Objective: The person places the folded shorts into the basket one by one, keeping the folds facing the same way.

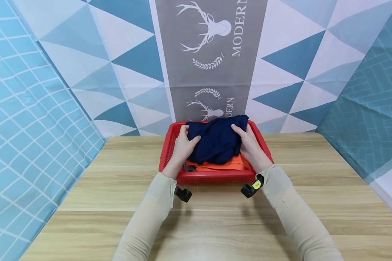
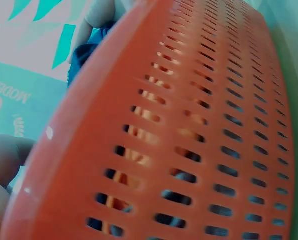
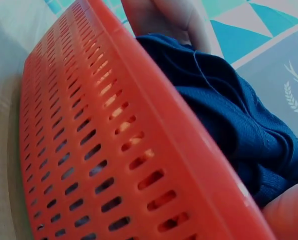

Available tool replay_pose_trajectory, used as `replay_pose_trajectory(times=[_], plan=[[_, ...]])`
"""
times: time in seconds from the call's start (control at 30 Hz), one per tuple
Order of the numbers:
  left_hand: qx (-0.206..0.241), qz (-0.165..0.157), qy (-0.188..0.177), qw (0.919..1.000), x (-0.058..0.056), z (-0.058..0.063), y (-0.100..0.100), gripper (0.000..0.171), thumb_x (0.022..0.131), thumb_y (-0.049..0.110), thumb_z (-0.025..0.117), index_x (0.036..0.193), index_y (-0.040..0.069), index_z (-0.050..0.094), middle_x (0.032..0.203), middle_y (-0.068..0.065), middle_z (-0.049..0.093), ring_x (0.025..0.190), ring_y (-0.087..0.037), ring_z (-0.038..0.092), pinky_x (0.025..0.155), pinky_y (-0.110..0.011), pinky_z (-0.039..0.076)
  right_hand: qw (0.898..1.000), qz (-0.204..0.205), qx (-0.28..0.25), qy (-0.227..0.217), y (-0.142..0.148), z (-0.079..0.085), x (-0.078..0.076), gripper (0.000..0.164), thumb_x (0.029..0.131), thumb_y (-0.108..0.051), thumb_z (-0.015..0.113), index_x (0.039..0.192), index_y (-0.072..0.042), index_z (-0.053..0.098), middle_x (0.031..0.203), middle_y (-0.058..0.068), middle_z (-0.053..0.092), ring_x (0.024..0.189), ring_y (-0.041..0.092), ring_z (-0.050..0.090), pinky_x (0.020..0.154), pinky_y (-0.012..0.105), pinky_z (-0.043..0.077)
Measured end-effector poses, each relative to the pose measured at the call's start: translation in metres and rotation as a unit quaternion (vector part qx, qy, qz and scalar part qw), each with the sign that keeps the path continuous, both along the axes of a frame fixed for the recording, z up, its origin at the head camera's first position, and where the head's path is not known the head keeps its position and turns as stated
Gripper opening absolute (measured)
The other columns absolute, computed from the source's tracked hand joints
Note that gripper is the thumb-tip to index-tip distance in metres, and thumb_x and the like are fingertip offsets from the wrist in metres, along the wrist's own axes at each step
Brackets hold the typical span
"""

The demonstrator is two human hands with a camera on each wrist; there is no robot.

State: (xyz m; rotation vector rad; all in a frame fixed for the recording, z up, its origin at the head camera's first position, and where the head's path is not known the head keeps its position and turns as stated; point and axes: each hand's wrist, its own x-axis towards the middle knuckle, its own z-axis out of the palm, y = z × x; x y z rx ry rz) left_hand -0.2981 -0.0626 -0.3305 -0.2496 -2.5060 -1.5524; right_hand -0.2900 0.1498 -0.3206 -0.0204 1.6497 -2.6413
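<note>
A folded dark navy cloth (image 1: 215,139) is held between both hands over a red plastic basket (image 1: 215,177). My left hand (image 1: 184,145) grips its left end, thumb on top and fingers behind. At the right end my right hand (image 1: 249,145) pinches it, thumb over the near face. Beneath the navy cloth an orange cloth (image 1: 227,165) lies in the basket, beside a bit of grey cloth (image 1: 189,168). In the right wrist view the navy cloth (image 3: 239,115) shows loose folds behind the basket rim (image 3: 174,120). The slotted basket wall (image 2: 189,125) fills most of the left wrist view.
The basket stands on a wood-grain table (image 1: 212,221) near its back edge. Behind it rises a patterned wall covering (image 1: 212,76) with deer heads and triangles. Blue tiled sheets (image 1: 29,108) flank the left side. Each wrist carries a small black camera mount (image 1: 183,194).
</note>
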Motion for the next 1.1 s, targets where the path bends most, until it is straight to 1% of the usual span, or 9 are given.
replay_pose_trajectory(times=[0.27,0.47,0.57,0.7,0.8,0.9,0.93,1.0,1.1], plan=[[-0.060,0.020,-0.053,0.9966,0.002,-0.007,-0.001,0.055,0.088,0.030,0.054,0.130,0.004,0.031,0.122,-0.022,0.050,0.107,-0.031,0.051,0.092,-0.042,0.042,0.991,-0.025,0.128,-0.019,0.003,-0.005,-0.001,0.053,0.093,-0.015,0.048,0.137,-0.008,0.022,0.140,0.009,0.030,0.119,0.023,0.037,0.106,0.036,0.029],[-0.104,0.027,-0.051,0.9929,0.005,-0.007,-0.003,0.052,0.086,0.032,0.057,0.124,0.003,0.038,0.115,-0.020,0.056,0.096,-0.030,0.056,0.085,-0.041,0.047,0.955,-0.022,0.293,-0.046,0.011,-0.007,0.005,0.053,0.093,-0.020,0.042,0.138,-0.003,0.021,0.138,0.015,0.031,0.115,0.029,0.038,0.102,0.040,0.032],[-0.127,0.037,-0.055,0.9897,0.007,-0.007,-0.002,0.053,0.086,0.035,0.058,0.124,0.002,0.040,0.115,-0.020,0.056,0.095,-0.030,0.057,0.085,-0.041,0.048,0.917,-0.045,0.394,-0.052,0.015,-0.007,0.007,0.056,0.090,-0.025,0.043,0.136,0.001,0.024,0.134,0.019,0.035,0.112,0.032,0.038,0.101,0.043,0.033],[-0.162,0.050,-0.022,0.9853,0.008,-0.008,0.002,0.057,0.086,0.032,0.058,0.129,0.000,0.036,0.126,-0.020,0.045,0.107,-0.032,0.050,0.092,-0.043,0.043,0.847,-0.099,0.523,0.000,0.019,-0.008,0.005,0.073,0.086,-0.030,0.051,0.140,0.000,0.013,0.141,0.024,0.021,0.124,0.038,0.028,0.104,0.049,0.025],[-0.224,0.035,0.048,0.9728,0.009,-0.008,0.006,0.058,0.088,0.024,0.058,0.138,0.007,0.033,0.139,-0.019,0.031,0.124,-0.033,0.038,0.100,-0.047,0.035,0.765,-0.096,0.630,0.090,0.023,-0.009,0.002,0.075,0.088,-0.028,0.052,0.145,-0.007,0.009,0.149,0.021,0.004,0.135,0.039,0.008,0.107,0.055,0.015],[-0.313,0.003,0.103,0.9441,0.010,-0.006,0.008,0.055,0.090,0.018,0.055,0.141,0.016,0.034,0.148,-0.014,0.024,0.135,-0.032,0.024,0.106,-0.051,0.024,0.683,-0.044,0.710,0.167,0.027,-0.010,0.000,0.060,0.093,-0.023,0.042,0.146,-0.013,0.015,0.152,0.015,0.001,0.139,0.034,-0.004,0.107,0.058,0.004],[-0.342,-0.007,0.110,0.9333,0.010,-0.006,0.008,0.053,0.091,0.018,0.053,0.141,0.017,0.035,0.148,-0.013,0.024,0.136,-0.031,0.022,0.107,-0.052,0.021,0.664,-0.023,0.725,0.179,0.028,-0.010,-0.001,0.056,0.095,-0.022,0.038,0.146,-0.013,0.019,0.152,0.015,0.004,0.139,0.033,-0.003,0.107,0.058,0.002],[-0.384,-0.023,0.105,0.9172,0.011,-0.005,0.009,0.049,0.093,0.021,0.049,0.140,0.017,0.036,0.148,-0.012,0.026,0.137,-0.030,0.020,0.108,-0.052,0.017,0.654,0.017,0.736,0.176,0.030,-0.011,0.000,0.050,0.097,-0.022,0.031,0.145,-0.010,0.023,0.152,0.015,0.010,0.139,0.033,0.001,0.108,0.056,0.000],[-0.409,-0.044,0.069,0.9089,0.010,-0.006,0.008,0.047,0.096,0.026,0.042,0.142,0.017,0.033,0.147,-0.012,0.028,0.137,-0.029,0.022,0.109,-0.050,0.018,0.667,0.055,0.727,0.152,0.031,-0.014,0.002,0.049,0.098,-0.022,0.026,0.144,-0.005,0.024,0.149,0.019,0.017,0.138,0.036,0.009,0.109,0.054,0.003]])
